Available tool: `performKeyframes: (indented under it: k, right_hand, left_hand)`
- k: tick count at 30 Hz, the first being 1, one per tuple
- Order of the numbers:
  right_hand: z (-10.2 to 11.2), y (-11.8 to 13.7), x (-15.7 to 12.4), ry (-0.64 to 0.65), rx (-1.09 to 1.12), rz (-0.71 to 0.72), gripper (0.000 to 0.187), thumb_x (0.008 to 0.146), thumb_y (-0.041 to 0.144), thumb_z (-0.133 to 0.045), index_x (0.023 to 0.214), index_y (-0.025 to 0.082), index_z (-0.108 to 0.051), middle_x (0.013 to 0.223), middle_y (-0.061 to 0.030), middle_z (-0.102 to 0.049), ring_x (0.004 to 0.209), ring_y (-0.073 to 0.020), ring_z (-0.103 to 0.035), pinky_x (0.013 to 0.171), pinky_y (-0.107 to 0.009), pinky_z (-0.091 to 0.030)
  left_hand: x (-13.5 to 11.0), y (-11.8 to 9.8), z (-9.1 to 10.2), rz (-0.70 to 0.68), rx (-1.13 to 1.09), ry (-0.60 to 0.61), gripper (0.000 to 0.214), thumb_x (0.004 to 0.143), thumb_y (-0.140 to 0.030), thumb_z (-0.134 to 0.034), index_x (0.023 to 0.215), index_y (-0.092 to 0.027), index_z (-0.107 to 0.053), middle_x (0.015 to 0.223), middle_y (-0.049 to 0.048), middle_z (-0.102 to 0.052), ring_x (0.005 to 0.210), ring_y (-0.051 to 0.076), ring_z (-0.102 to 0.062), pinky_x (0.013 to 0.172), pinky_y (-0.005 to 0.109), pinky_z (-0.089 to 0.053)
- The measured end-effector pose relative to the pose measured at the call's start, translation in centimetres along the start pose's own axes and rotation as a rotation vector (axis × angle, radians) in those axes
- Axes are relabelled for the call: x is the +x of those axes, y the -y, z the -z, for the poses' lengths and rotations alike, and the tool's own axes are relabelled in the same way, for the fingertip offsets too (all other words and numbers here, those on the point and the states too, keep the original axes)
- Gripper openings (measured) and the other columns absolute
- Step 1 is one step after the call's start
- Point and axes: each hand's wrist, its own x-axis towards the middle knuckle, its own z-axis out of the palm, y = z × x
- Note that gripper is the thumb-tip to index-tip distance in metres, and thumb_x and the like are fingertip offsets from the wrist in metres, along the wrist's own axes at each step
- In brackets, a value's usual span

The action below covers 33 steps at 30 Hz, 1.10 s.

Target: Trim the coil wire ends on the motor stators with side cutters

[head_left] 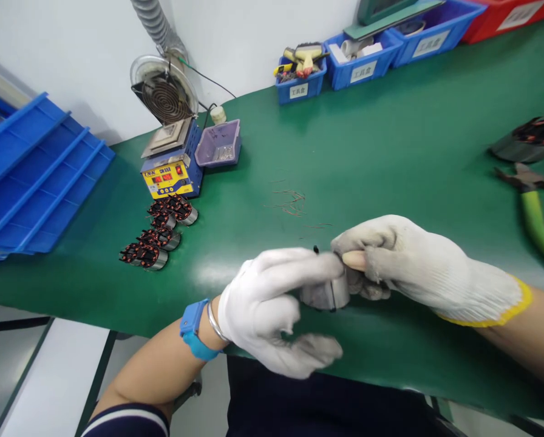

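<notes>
Both my hands wear white gloves and meet above the near edge of the green table (390, 152). My left hand (272, 306) wraps around a small silver metal cylinder, a stator core (326, 295), with the forefinger laid over its top. My right hand (413, 264) is closed in a pinch at the core's top right edge, a bare fingertip showing through the glove. A tiny black tip (316, 248) sticks up between the two hands. What the right fingers pinch is too small to make out.
Three wound stators (160, 237) with copper coils lie in a row at the left, in front of a blue and yellow solder station (172, 173). Green-handled pliers (533, 209) and another stator (529, 139) lie at the right. Blue bins (363, 57) line the far edge; blue trays (30, 176) lean left. Wire scraps (290, 200) lie mid-table.
</notes>
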Motion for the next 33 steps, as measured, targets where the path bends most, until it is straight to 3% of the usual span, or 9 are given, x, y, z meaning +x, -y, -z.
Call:
performKeyframes:
  k: [3,6,8,13,19,22,24,29,33]
  right_hand:
    - [0.0,-0.3,-0.3,0.027,-0.141,0.059,0.043,0.068,0.059,-0.067,0.056,0.02,-0.055,0.053,-0.0031,-0.056,0.044,-0.0125,-0.044,0.041,-0.026,-0.032]
    - [0.1,-0.7,-0.4,-0.015,-0.343,0.147,0.04,0.074,0.054,-0.061,0.054,0.02,-0.054,0.051,-0.0019,-0.052,0.046,-0.0128,-0.043,0.043,-0.026,-0.031]
    - [0.1,-0.7,-0.4,-0.039,-0.39,0.158,0.037,0.076,0.05,-0.06,0.054,0.02,-0.054,0.05,-0.0011,-0.052,0.046,-0.0124,-0.043,0.043,-0.025,-0.03]
    - [-0.2,-0.2,-0.4,-0.018,-0.072,0.046,0.03,0.069,0.047,-0.063,0.06,0.019,-0.06,0.054,-0.003,-0.061,0.043,-0.0119,-0.05,0.041,-0.022,-0.036]
    - [-0.4,0.0,-1.0,0.083,-0.021,0.06,0.029,0.071,0.046,-0.06,0.059,0.019,-0.057,0.051,-0.0002,-0.057,0.04,-0.0101,-0.047,0.04,-0.022,-0.036]
    - [-0.3,-0.4,-1.1,0.058,-0.263,0.136,0.032,0.075,0.044,-0.059,0.055,0.019,-0.056,0.053,-0.0008,-0.056,0.046,-0.0105,-0.047,0.045,-0.023,-0.034]
    - [-0.4,-0.8,-0.7,0.021,-0.278,0.101,0.031,0.072,0.044,-0.061,0.055,0.019,-0.056,0.053,-0.0009,-0.055,0.047,-0.0111,-0.047,0.045,-0.024,-0.033]
    - [-0.7,-1.6,1.2,0.056,0.011,-0.094,0.038,0.067,0.057,-0.063,0.059,0.02,-0.058,0.051,-0.0028,-0.056,0.039,-0.0119,-0.042,0.038,-0.026,-0.032]
    - [0.5,-2.0,1.7,-0.144,-0.568,0.166,0.041,0.08,0.058,-0.06,0.082,0.017,-0.07,0.073,-0.0091,-0.07,0.059,-0.0225,-0.063,0.052,-0.033,-0.047]
  left_hand:
    - [0.5,0.1,0.2,0.474,-0.058,-0.126,0.035,0.096,-0.049,-0.051,0.075,-0.023,-0.042,0.111,0.0108,-0.067,0.096,0.024,-0.069,0.08,0.043,-0.061]
    - [1.5,1.0,0.3,1.099,-0.599,0.264,0.064,0.096,-0.075,-0.026,0.082,-0.019,-0.056,0.087,0.0126,-0.068,0.065,0.022,-0.069,0.052,0.034,-0.058]
    - [1.8,1.3,0.3,1.245,-0.9,0.486,0.063,0.094,-0.075,-0.037,0.091,-0.017,-0.06,0.076,0.0092,-0.066,0.049,0.018,-0.062,0.039,0.028,-0.05]
    - [0.4,0.7,0.0,0.796,-0.63,0.077,0.065,0.077,-0.044,-0.083,0.13,-0.029,-0.049,0.119,0.0121,-0.065,0.089,0.024,-0.072,0.061,0.033,-0.064]
    - [-0.3,-0.6,1.1,0.029,-0.039,0.053,0.021,0.084,-0.039,-0.076,0.086,-0.027,-0.058,0.105,0.0075,-0.069,0.101,0.029,-0.069,0.087,0.05,-0.063]
    - [0.4,-0.3,0.5,0.293,-0.033,0.023,0.017,0.088,-0.034,-0.066,0.101,-0.025,-0.058,0.11,0.0098,-0.07,0.102,0.027,-0.071,0.084,0.045,-0.063]
    - [0.7,0.5,-0.2,0.457,-0.096,0.217,0.024,0.087,-0.035,-0.066,0.108,-0.024,-0.06,0.103,0.0069,-0.073,0.089,0.024,-0.073,0.075,0.037,-0.063]
    - [0.3,2.2,-1.2,0.29,0.393,0.074,0.028,0.081,-0.036,-0.066,0.104,-0.019,-0.065,0.097,0.0084,-0.075,0.09,0.028,-0.072,0.096,0.05,-0.055]
    - [0.2,2.7,-1.0,0.347,0.447,0.081,0.031,0.08,-0.042,-0.067,0.099,-0.018,-0.068,0.09,0.0094,-0.074,0.082,0.029,-0.07,0.081,0.046,-0.056]
